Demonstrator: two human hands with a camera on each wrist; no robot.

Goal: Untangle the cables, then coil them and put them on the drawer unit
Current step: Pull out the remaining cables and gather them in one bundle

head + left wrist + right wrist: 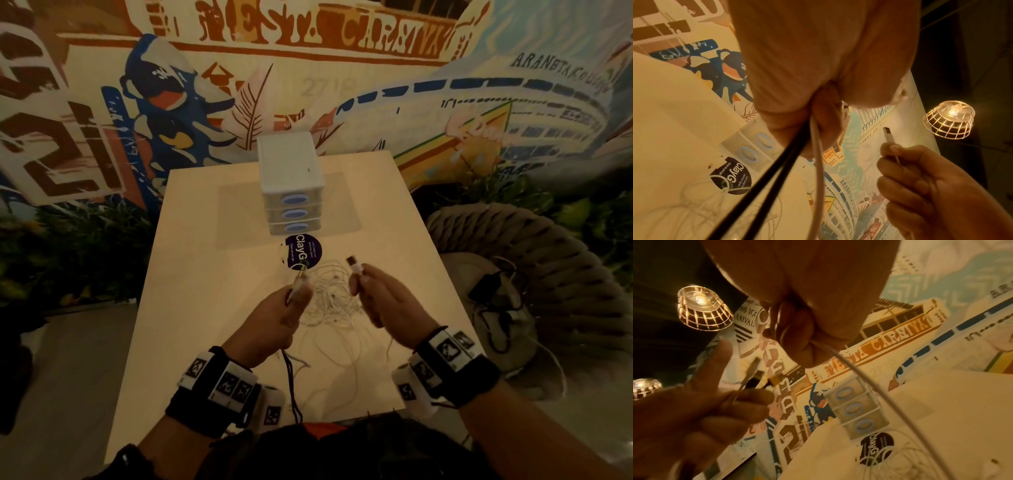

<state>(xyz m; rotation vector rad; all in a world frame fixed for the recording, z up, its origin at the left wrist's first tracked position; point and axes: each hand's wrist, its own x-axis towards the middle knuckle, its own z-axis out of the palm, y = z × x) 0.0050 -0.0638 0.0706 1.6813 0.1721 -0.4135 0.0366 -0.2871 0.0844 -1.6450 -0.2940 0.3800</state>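
A bundle of plug ends, black and white, is pinched in the left hand (274, 320), from whose grip two black cords (764, 177) and a white one run down toward the body; a single white cable's USB plug (353, 265) is held upright in the curled fingers of the right hand (387, 301); between and just beyond the two hands the tangled heap of thin white cables (329, 294) lies on the pale wooden bench (205, 274); the white three-drawer plastic unit (291, 185) stands farther off, straight ahead, its top bare; the tangle lies about equally near both hands, so the ends would probably be drawn apart sideways.
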